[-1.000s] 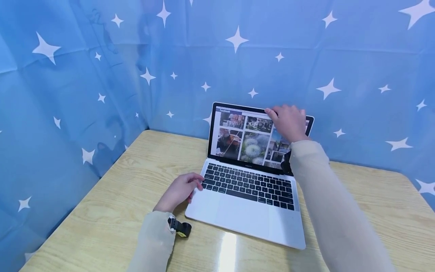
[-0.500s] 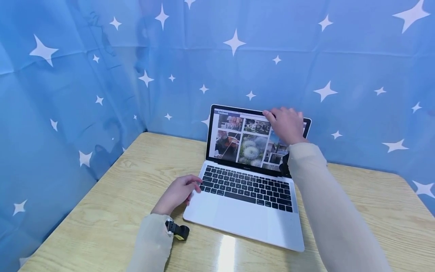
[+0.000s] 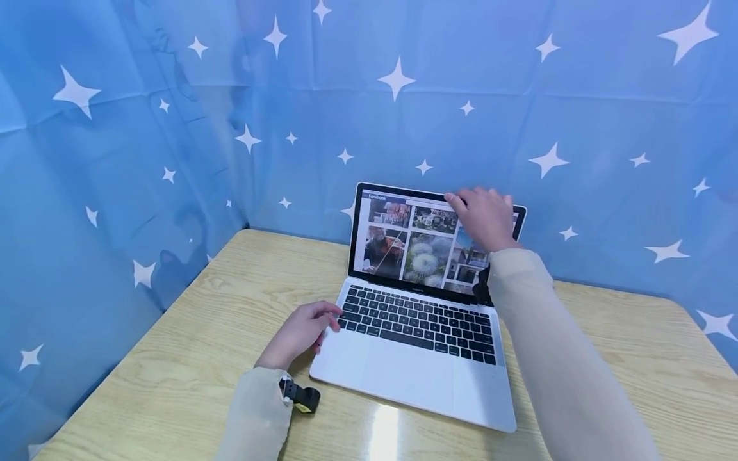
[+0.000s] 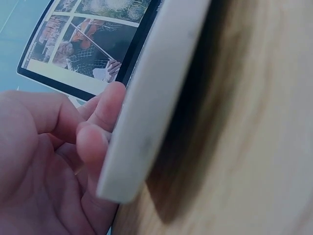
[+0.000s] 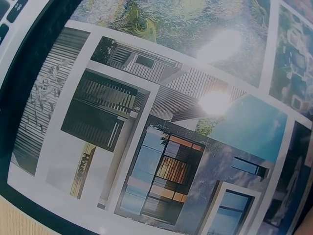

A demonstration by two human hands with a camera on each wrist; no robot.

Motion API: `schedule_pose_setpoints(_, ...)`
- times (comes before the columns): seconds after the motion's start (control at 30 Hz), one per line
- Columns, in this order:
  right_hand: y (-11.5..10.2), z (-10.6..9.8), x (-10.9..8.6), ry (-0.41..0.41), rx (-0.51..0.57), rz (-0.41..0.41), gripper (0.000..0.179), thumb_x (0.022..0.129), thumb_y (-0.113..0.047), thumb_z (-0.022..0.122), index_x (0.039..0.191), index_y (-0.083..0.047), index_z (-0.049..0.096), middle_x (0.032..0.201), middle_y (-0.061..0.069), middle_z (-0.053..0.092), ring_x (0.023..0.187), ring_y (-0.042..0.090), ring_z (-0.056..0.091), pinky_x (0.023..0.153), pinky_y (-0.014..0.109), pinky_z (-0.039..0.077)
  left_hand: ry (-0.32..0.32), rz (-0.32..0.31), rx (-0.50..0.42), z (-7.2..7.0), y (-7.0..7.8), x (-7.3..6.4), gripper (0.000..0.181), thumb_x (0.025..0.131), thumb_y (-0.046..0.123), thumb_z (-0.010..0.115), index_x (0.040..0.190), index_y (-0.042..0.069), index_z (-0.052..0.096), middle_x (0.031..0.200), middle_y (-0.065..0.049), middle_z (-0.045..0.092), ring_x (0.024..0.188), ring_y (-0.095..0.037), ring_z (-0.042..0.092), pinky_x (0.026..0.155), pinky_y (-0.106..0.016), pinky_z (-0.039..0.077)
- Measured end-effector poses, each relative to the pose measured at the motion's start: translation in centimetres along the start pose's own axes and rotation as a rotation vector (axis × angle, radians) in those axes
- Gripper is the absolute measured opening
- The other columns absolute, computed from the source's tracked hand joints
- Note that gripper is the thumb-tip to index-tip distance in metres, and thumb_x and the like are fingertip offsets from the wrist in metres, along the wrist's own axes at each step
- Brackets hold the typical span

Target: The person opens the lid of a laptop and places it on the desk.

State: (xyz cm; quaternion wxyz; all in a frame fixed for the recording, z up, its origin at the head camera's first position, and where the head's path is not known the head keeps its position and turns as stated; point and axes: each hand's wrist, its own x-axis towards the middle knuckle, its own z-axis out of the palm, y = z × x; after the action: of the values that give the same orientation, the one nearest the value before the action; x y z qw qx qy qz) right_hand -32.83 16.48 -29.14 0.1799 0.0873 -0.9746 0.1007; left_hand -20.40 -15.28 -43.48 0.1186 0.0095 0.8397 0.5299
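A silver laptop (image 3: 383,371) stands unfolded on the table, its screen (image 3: 423,253) lit with a page of photos. At the top edge of the screen, my right hand (image 3: 487,218) grips the rim, thumb on the front and the other fingers over the top, partly hidden. The right wrist view is filled by the screen (image 5: 171,147), with a house picture close up. Beside the keyboard's left end, my left hand (image 3: 296,336) has relaxed, bent fingers touching the laptop's side edge. In the left wrist view, fingertips (image 4: 93,144) lie against the base's edge (image 4: 151,107).
The pale wooden table (image 3: 190,358) extends on both sides of the laptop. Behind and to the left hangs a blue curtain (image 3: 369,115) with white stars, close to the table's back edge. A small black device (image 3: 305,398) is strapped at the left wrist.
The head view has shifted slightly, so the table, laptop and hands sit a little lower. Both hands keep their places on the laptop, and the screen's angle looks the same.
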Motion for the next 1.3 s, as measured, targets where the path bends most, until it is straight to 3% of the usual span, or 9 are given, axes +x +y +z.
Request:
schedule_pose_setpoints(0.8,0.06,0.21,-0.52,0.037,0.005,0.003,0.063,0.090,-0.059,0.022,0.120,-0.014,0.056,0.107,0.010,0.056,0.086,0.029,0.043,0.078,0.050,0.024,0.003,0.008,-0.001,0.17,-0.01,-0.08,0.025,0.095,0.016,0.038,0.110,0.015,0.057,0.085,-0.003,0.061,0.048,-0.018,0.048,0.046,-0.030,0.045)
schedule_pose_setpoints(1.3,-0.32,-0.29,-0.77,0.043,-0.003,0.004,0.062,0.090,-0.057,0.024,0.123,-0.014,0.054,0.116,0.011,0.055,0.092,0.030,0.044,0.081,0.051,0.025,-0.014,0.028,-0.028,0.02,-0.10,-0.13,0.025,0.095,0.016,0.037,0.111,0.015,0.057,0.086,-0.003,0.061,0.047,-0.017,0.047,0.047,-0.033,0.046)
